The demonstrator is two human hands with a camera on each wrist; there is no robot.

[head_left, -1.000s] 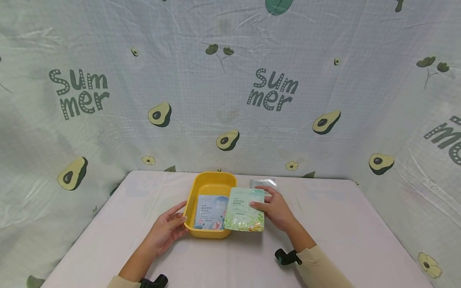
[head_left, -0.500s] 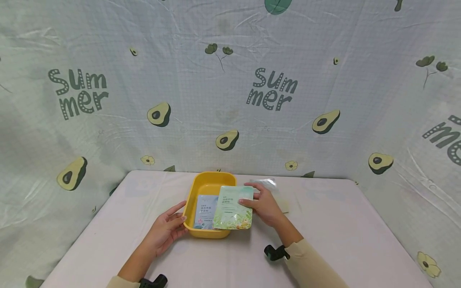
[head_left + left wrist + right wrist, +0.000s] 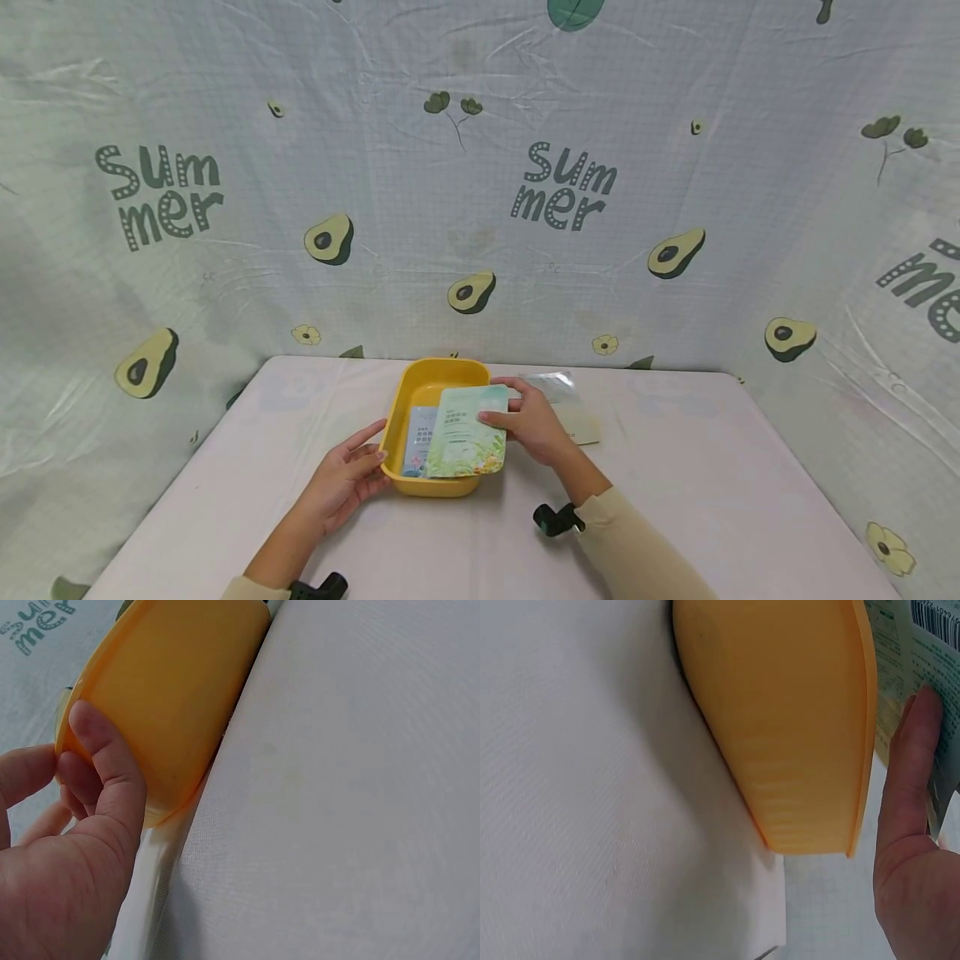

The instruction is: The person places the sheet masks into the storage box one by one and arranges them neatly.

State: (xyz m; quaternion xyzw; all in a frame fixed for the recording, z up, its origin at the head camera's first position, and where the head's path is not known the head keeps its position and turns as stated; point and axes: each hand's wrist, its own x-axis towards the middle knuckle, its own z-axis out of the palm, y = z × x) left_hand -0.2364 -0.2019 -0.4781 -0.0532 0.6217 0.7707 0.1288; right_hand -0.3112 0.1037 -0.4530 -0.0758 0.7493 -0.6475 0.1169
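Observation:
A yellow plastic tray [image 3: 438, 488] stands on the table, with a blue sachet [image 3: 417, 440] lying inside it. My left hand [image 3: 347, 483] pinches the tray's left rim between thumb and fingers, also plain in the left wrist view. Above the right part of the tray, my right hand [image 3: 531, 423] grips a green flat sachet [image 3: 462, 435] by its right edge, thumb on the printed front. This sachet covers much of the blue one. In the right wrist view its barcoded back [image 3: 900, 656] shows beside the tray wall [image 3: 780, 727].
Behind my right hand lie a silver packet [image 3: 553, 383] and a pale yellow packet [image 3: 582, 423], partly hidden. A pale cloth covers the table [image 3: 675, 483]. A patterned curtain [image 3: 390, 183] hangs behind the table's far edge.
My right hand has carried the green sachet leftward over the tray, hiding more of the blue sachet and uncovering the pale yellow packet. The left hand keeps its place on the rim.

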